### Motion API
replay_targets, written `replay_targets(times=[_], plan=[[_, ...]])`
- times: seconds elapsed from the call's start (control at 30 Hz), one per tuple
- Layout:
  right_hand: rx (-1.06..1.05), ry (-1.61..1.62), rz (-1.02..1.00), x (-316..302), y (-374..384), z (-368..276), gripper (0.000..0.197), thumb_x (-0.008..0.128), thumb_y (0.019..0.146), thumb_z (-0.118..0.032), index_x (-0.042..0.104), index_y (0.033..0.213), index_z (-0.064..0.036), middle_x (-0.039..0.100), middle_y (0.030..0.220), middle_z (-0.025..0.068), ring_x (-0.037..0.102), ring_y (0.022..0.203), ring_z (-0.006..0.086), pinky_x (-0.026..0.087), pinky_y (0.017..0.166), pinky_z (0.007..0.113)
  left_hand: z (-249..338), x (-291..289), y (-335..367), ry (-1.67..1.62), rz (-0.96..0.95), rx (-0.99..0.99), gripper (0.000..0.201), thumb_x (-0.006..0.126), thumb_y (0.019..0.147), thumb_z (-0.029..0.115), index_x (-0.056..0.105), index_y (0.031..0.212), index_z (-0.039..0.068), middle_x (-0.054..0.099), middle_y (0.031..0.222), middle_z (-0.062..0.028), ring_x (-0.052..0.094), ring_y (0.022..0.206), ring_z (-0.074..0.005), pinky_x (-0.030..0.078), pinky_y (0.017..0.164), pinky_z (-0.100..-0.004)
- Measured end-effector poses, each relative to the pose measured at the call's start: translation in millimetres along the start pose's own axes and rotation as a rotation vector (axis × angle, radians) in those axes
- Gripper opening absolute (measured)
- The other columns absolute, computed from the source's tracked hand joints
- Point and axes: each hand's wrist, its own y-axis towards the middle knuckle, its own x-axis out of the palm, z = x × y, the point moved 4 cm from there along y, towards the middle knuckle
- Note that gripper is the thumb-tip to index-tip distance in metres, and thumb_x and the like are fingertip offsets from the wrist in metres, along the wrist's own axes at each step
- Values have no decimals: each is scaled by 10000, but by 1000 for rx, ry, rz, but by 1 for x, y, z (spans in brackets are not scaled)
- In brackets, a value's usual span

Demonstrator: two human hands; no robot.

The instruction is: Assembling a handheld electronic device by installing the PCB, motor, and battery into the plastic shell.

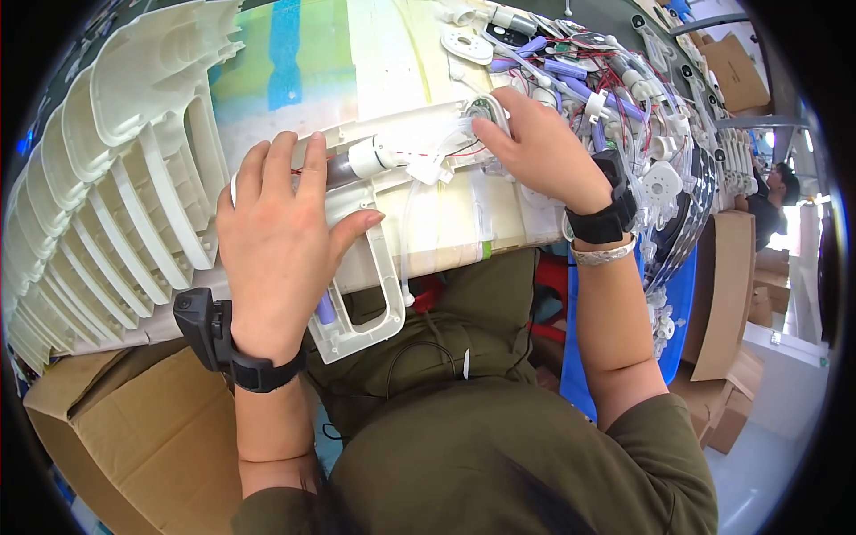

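A white plastic housing half [389,299] with a looped handle lies at the table's front edge, its handle overhanging my lap. Inside it sits a motor-like cylinder [364,159], part dark and part white, with thin red wires running right. My left hand [278,227] rests flat across the housing's left part, fingers stretched and thumb apart. At the housing's right end, the thumb and forefinger of my right hand [548,156] close on a small rounded part [484,109], partly hidden. A purple cylinder [325,308] shows in the handle, below my left hand.
Nested white shells [134,214] stand in a row at the left. A heap of pumps, wires and purple cells [615,98] covers the back right. A blue bin [580,357] is right of my lap; an open cardboard box [152,419] stands lower left. Another person [774,201] is far right.
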Motion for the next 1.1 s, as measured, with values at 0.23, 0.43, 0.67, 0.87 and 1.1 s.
replay_targets(times=[0.23, 0.43, 0.67, 0.87, 1.1], plan=[[-66, -20, 128, 18, -6, 4, 323, 524, 846, -277, 493, 904, 39, 598, 685, 243, 591, 661, 414, 473, 604, 475, -1, 0, 2, 4, -55, -3, 654, 709, 663, 410, 527, 1180, 53, 508, 1184, -105, 483, 1084, -293, 439, 843, -393], [-21, -145, -43, 16, -1, 1, 326, 489, 862, -272, 475, 894, 52, 600, 679, 245, 596, 646, 412, 478, 594, 482, -4, -1, 5, -31, -56, 33, 651, 708, 660, 414, 538, 1165, 39, 517, 1173, -115, 496, 1062, -298, 447, 837, -395], [-90, -122, -137, 14, 7, 1, 383, 449, 884, -304, 481, 906, 77, 609, 756, 262, 603, 737, 415, 480, 678, 482, -7, 1, 9, -62, -75, 56, 650, 708, 673, 405, 536, 1166, 17, 527, 1161, -140, 503, 1053, -313, 447, 845, -393], [-25, 505, 525, -36, -19, -8, 310, 590, 853, -297, 596, 977, -13, 645, 749, 135, 619, 688, 291, 481, 631, 380, -6, 2, 9, -59, -19, 22, 668, 696, 643, 488, 570, 1115, 33, 556, 1109, -103, 515, 1049, -273, 466, 767, -387], [-586, 73, 286, 22, -23, -44, 275, 643, 739, -65, 585, 1007, -47, 602, 927, 122, 584, 791, 293, 483, 701, 349, -10, 4, 18, -98, -1, 48, 636, 704, 656, 470, 574, 1116, 49, 560, 1124, -105, 523, 1052, -278, 442, 814, -406]])
